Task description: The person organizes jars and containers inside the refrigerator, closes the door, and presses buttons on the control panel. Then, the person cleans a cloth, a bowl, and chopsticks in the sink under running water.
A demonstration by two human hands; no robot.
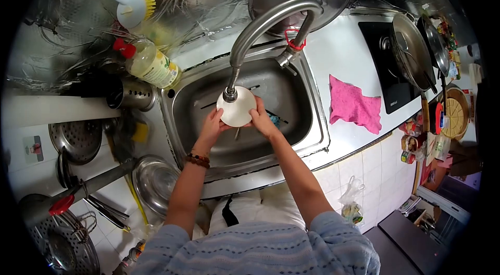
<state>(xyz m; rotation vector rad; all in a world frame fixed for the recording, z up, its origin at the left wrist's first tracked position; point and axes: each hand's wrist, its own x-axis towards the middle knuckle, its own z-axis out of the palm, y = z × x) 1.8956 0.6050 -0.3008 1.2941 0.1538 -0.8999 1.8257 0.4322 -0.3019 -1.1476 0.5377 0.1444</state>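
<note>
A small round white dish [238, 109] is held under the faucet [233, 79], above the sink. My left hand [212, 124] grips its left edge, thumb on the rim. On the opposite edge, my right hand [261, 120] holds it in the same way. The spout's tip overlaps the dish's upper left part; whether water runs, I cannot tell. Below, the steel sink [208, 145] contains thin dark sticks [209, 104], and a blue item [274, 120] partly hidden by my right hand.
A pink cloth [354, 103] lies on the counter right of the sink, before a cooktop with a pan [411, 51]. At left stand a dish soap bottle [156, 66] and a perforated steel holder [130, 92]. A brush [130, 8] hangs above. A metal basin [154, 184] is lower left.
</note>
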